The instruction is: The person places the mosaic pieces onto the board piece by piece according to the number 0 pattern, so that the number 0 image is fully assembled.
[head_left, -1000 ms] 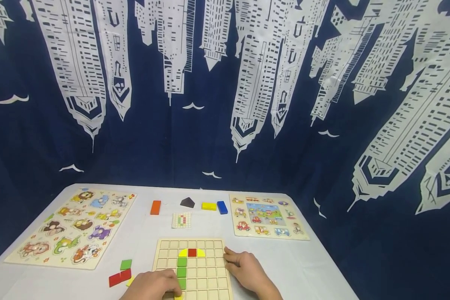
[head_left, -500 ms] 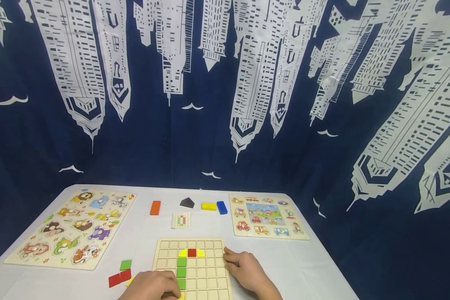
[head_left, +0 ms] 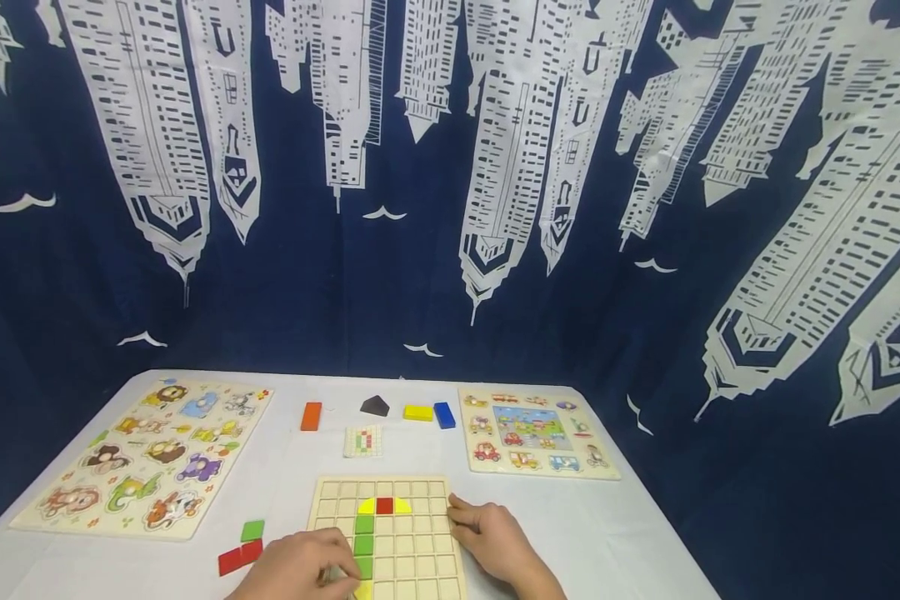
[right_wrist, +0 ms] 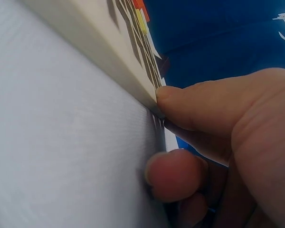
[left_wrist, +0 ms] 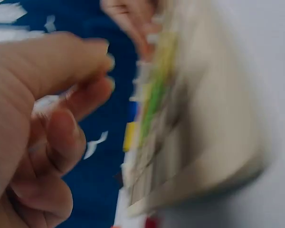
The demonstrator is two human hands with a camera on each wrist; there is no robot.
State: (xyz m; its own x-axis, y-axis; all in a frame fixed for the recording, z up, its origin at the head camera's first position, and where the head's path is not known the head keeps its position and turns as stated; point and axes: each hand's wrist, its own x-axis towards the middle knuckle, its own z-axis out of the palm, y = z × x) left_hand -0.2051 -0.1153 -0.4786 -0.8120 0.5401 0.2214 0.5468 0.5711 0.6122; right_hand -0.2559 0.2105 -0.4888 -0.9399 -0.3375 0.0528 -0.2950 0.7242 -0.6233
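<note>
Noted at lower centre of frame: pale grid board (head_left: 404, 546), running off the bottom edge. Judged part done. Already laid in cells: one red square (head_left: 385, 506) between two rounded yellow pieces (head_left: 367, 507); three green squares (head_left: 363, 545) in a column beneath the left one; then a yellow tile (head_left: 363, 590) at frame bottom, just beside left hand (head_left: 300, 567); cannot tell if fully seated. Apparently left to place, lower left: loose green tile (head_left: 252, 531), two loose red tiles (head_left: 251, 551), touching. To be checked against pattern card (head_left: 363, 442), above board; too small to match by cell.

Left hand: loosely bent, pinching nothing. Right hand (head_left: 491, 542): gripping board's right edge with fingertips, as far as can be told.

Could read no brand, label or word; only pictures on animal puzzle (head_left: 146, 467), left, and vehicle puzzle (head_left: 528, 429), right of centre.
</note>
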